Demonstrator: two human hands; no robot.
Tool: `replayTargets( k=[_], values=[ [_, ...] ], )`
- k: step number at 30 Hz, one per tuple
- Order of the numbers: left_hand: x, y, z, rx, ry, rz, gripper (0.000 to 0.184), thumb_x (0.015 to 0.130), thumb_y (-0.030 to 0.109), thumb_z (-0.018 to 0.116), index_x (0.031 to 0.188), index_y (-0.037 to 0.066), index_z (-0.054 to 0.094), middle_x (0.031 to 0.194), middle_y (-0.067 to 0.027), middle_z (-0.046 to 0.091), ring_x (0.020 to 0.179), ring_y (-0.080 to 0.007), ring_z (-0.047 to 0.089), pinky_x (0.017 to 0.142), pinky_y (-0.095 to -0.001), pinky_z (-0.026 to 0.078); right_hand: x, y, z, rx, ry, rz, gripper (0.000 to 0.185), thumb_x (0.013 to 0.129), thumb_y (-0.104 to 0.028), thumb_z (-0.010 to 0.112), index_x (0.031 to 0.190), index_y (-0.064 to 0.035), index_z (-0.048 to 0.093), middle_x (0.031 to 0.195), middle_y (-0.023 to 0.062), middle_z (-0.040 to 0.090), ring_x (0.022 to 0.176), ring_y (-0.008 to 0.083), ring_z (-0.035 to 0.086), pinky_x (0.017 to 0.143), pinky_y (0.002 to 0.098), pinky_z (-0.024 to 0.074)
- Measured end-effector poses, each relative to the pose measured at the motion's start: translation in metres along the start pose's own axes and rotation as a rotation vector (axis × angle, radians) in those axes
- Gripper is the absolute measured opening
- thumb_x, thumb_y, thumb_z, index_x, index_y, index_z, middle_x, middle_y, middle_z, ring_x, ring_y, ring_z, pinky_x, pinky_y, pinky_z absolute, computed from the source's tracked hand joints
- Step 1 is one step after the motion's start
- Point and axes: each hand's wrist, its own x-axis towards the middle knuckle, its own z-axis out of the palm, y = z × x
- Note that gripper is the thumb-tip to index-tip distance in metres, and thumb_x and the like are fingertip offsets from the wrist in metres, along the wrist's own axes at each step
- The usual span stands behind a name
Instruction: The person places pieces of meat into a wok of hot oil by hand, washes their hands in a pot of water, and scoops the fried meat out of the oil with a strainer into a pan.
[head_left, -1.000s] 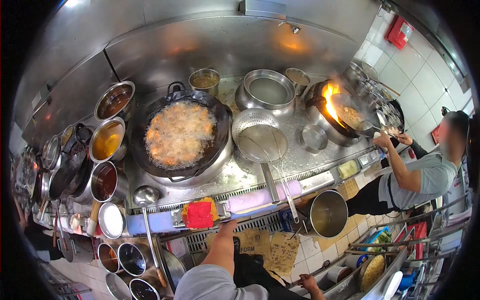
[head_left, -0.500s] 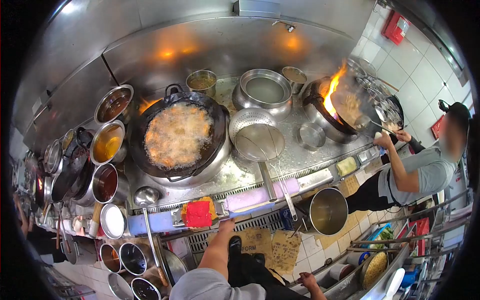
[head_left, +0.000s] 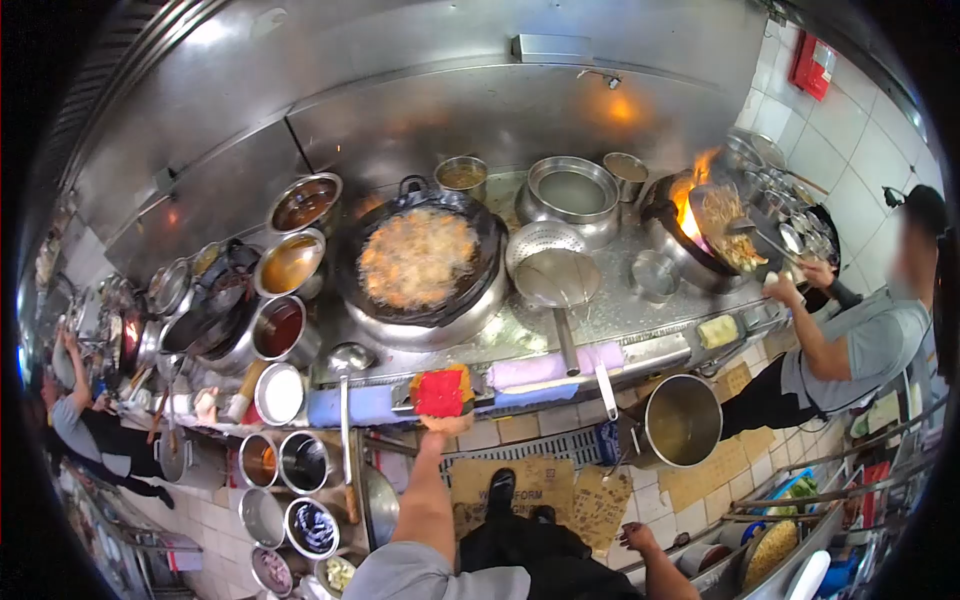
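Observation:
My left hand [head_left: 446, 424] is at the counter's front edge, against the near side of a red cloth [head_left: 440, 393] with a yellow-orange border; its fingers are mostly hidden. My right hand [head_left: 637, 537] hangs low at the right, its fingers loosely apart and holding nothing. Beyond the cloth, orange-brown pieces [head_left: 417, 257] bubble in oil in a large black wok [head_left: 486, 262]. A mesh strainer [head_left: 558, 277] lies to the wok's right, over a perforated ladle. Left of the cloth, a long-handled ladle [head_left: 352, 356] rests on the counter edge.
At the right a co-worker [head_left: 868, 335] holds a tilted wok [head_left: 722, 212] and a ladle over flames. Pots of sauce [head_left: 281, 327] line the left side. Another person [head_left: 95, 430] stands far left. A large pot [head_left: 683, 421] stands below the counter's front.
The view has shifted, moving the stove rightward in the picture and showing more at the left. More of my left hand shows by the cloth. The co-worker's wok is tilted up with food near its rim.

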Motion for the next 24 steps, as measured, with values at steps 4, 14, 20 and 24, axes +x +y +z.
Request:
replayTargets(
  k=[4, 14, 20, 24],
  values=[
    [-0.011, -0.087, -0.007, 0.6, -0.011, 0.221, 0.049, 0.08, 0.037, 0.045, 0.114, 0.001, 0.045, 0.102, -0.0204, 0.055, 0.092, -0.0298, 0.054, 0.069, -0.0436, 0.046, 0.014, 0.003, -0.01, -0.091, -0.055, -0.039, 0.029, 0.086, -0.028, 0.044, 0.1, -0.0043, 0.052, 0.076, 0.0111, 0.061, 0.061, 0.0196, 0.061, 0.048, 0.0293, 0.0475],
    [-0.111, -0.136, -0.017, 0.757, 0.218, 0.38, 0.044, 0.078, 0.032, 0.036, 0.1, -0.001, 0.054, 0.101, -0.026, 0.053, 0.096, -0.0383, 0.051, 0.083, -0.0431, 0.04, 0.122, 0.098, 0.04, -0.522, -0.136, -0.332, 0.024, 0.084, -0.022, 0.042, 0.096, -0.0054, 0.054, 0.078, 0.0102, 0.061, 0.06, 0.0204, 0.061, 0.047, 0.033, 0.0474],
    [-0.14, -0.109, -0.016, 0.392, 0.253, 0.299, 0.046, 0.078, 0.032, 0.034, 0.088, -0.005, 0.058, 0.097, -0.0276, 0.054, 0.096, -0.0388, 0.051, 0.082, -0.043, 0.039, 0.054, 0.076, 0.069, -0.446, -0.169, -0.342, 0.025, 0.079, -0.023, 0.045, 0.083, -0.0019, 0.058, 0.07, 0.0106, 0.062, 0.056, 0.0221, 0.06, 0.054, 0.0362, 0.0496],
    [-0.179, -0.082, -0.03, 0.242, 0.209, 0.346, 0.039, 0.076, 0.033, 0.048, 0.085, -0.003, 0.059, 0.091, -0.0214, 0.059, 0.09, -0.032, 0.056, 0.078, -0.0433, 0.041, 0.064, 0.099, 0.075, -0.484, -0.119, -0.471, 0.024, 0.078, -0.023, 0.048, 0.083, -0.0025, 0.059, 0.07, 0.0092, 0.062, 0.055, 0.0213, 0.06, 0.053, 0.0352, 0.0496]
  ],
)
